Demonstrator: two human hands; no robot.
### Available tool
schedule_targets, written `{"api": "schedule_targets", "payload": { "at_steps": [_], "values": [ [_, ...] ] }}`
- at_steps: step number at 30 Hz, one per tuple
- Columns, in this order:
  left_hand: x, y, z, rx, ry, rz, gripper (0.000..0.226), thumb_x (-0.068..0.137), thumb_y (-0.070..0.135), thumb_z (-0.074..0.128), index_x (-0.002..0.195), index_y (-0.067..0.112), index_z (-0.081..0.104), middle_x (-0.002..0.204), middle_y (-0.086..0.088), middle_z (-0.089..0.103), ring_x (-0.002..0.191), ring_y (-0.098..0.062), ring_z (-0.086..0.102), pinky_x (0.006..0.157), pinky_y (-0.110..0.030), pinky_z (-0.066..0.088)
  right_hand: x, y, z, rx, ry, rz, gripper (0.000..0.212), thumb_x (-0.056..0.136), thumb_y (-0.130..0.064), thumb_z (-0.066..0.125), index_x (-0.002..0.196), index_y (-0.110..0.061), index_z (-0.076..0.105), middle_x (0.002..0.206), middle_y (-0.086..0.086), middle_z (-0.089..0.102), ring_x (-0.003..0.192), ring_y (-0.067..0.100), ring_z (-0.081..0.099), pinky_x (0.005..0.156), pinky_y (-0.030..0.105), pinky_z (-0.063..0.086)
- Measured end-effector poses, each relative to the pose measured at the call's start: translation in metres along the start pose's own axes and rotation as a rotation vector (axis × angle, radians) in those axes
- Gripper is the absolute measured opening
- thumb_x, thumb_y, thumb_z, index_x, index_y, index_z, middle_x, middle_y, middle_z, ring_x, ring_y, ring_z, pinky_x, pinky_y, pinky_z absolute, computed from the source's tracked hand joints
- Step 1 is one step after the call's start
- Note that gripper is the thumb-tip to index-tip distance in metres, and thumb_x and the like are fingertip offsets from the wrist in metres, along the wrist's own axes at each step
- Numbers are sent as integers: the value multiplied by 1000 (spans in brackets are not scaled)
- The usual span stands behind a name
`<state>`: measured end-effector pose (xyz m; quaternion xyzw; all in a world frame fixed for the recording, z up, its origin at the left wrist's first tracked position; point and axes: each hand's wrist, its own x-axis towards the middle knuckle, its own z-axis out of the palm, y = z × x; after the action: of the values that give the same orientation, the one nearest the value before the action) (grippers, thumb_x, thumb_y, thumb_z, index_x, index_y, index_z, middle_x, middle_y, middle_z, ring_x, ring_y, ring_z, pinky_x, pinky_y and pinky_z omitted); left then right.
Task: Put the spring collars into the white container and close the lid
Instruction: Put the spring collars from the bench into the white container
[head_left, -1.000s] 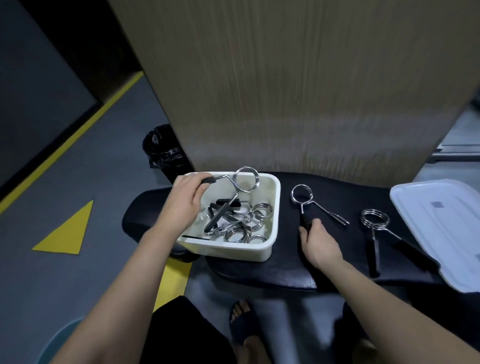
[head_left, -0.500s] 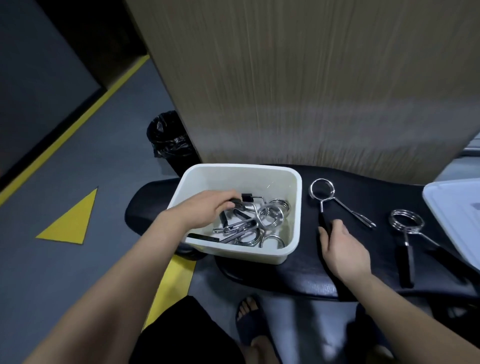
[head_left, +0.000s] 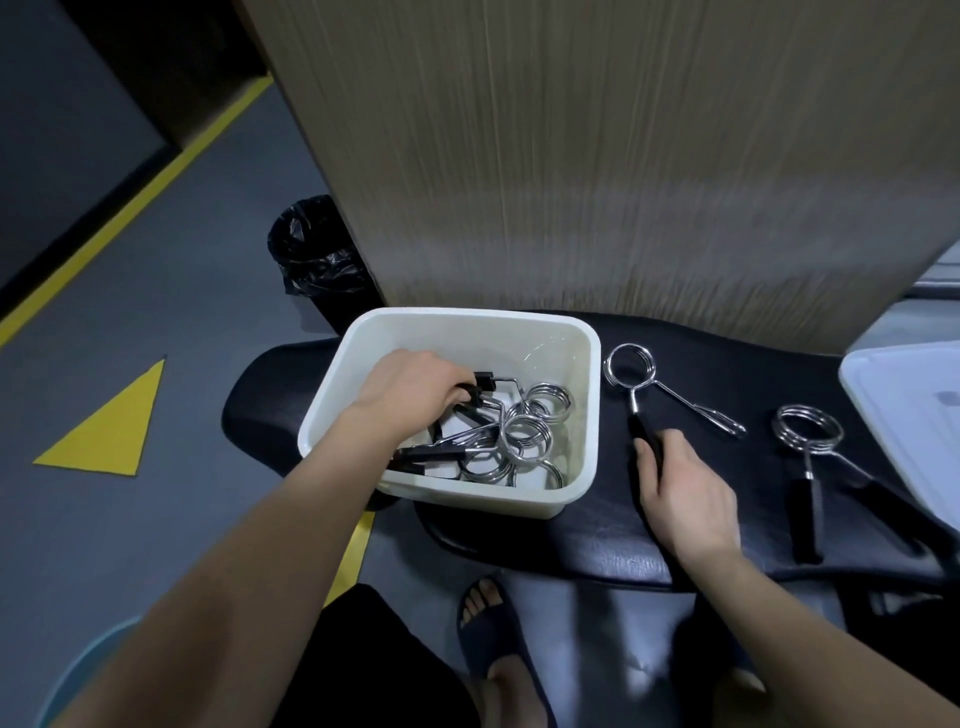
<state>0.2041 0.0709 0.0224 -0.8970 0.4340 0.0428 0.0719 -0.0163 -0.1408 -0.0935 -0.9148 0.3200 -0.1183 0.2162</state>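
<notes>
**Loading the last collars**

Reaching into the white container (head_left: 582, 415) at the left of the black padded bench (head_left: 597, 535), the left hand (head_left: 410, 395) had its fingers curled round the black grip of a spring collar (head_left: 524, 431) lying on the heap of collars in the tub. To the right, just beside the container, a second collar (head_left: 629, 365) lay flat on the padding, coil at the far end, handles pointing near; the right hand (head_left: 685, 488) rested on its black handle, fingers loosely closing on it, not yet lifting. Further right a third collar (head_left: 806, 434) lay untouched, and the white lid (head_left: 904, 415) sat at the far right edge, off the box. These looked like stiff steel springs, fairly heavy, slick on the chromed coil; I judged the rubber-sleeved handles the surest place to take hold.
</notes>
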Motion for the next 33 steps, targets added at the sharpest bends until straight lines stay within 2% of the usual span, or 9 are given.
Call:
{"api": "schedule_targets", "payload": {
  "at_steps": [2,7,10,13,17,20,24,29,33],
  "values": [
    [1,3,0,23,-19,6,19,101,36,49,91,26,61,80,7,67,87,-25,66,65,-32,43,1,0,0,5,11,0,29,101,-44,36,83,-22,34,77,-4,50,72,34,60,56,37,37],
    [-4,14,-2,-313,-124,-30,28,99,32,56,124,38,68,106,8,76,90,-15,68,78,-27,49,0,1,1,7,21,-7,29,101,-45,35,83,-22,35,79,-3,54,72,33,60,57,37,38],
    [-8,25,-5,-462,-167,-31,32,100,28,57,131,34,65,127,8,69,114,-18,63,93,-22,42,-1,2,0,14,24,-11,28,101,-45,36,83,-23,34,78,-4,52,73,33,61,57,37,37],
    [-22,33,-13,-632,-107,-106,36,101,32,55,136,33,61,131,9,66,120,-11,59,95,-18,38,-1,3,1,21,31,-17,29,101,-46,36,83,-23,35,78,-4,52,73,33,61,56,36,37],
    [-47,50,-23,-698,-41,-213,32,101,45,47,121,30,68,112,9,73,100,-9,64,91,-27,48,-1,2,-1,33,43,-17,29,101,-47,38,86,-22,38,80,0,59,73,33,61,58,39,42],
    [-62,64,-18,-670,-50,-265,56,97,63,32,95,20,69,90,2,74,88,-16,65,86,-39,52,0,2,-5,71,34,15,32,100,-46,40,81,-20,37,70,-1,55,68,34,60,56,38,39],
    [-77,88,-11,-430,202,-324,63,97,64,26,67,16,54,60,2,61,70,-22,59,68,-37,50,2,1,-9,109,-20,58,32,98,-43,45,82,-16,40,70,3,58,73,38,62,59,39,42],
    [-79,100,-14,-360,256,-389,58,98,60,29,73,20,62,65,1,66,78,-29,63,71,-37,50,17,-2,-36,185,-158,202,24,96,-34,51,94,-10,54,87,17,66,86,42,63,72,40,45],
    [-76,104,-18,-401,330,-366,37,98,53,43,84,27,65,71,4,66,83,-26,65,67,-34,48,7,10,-77,561,-22,224,22,98,-28,52,88,-11,60,68,1,69,62,12,66,69,28,52]
  ]
}}
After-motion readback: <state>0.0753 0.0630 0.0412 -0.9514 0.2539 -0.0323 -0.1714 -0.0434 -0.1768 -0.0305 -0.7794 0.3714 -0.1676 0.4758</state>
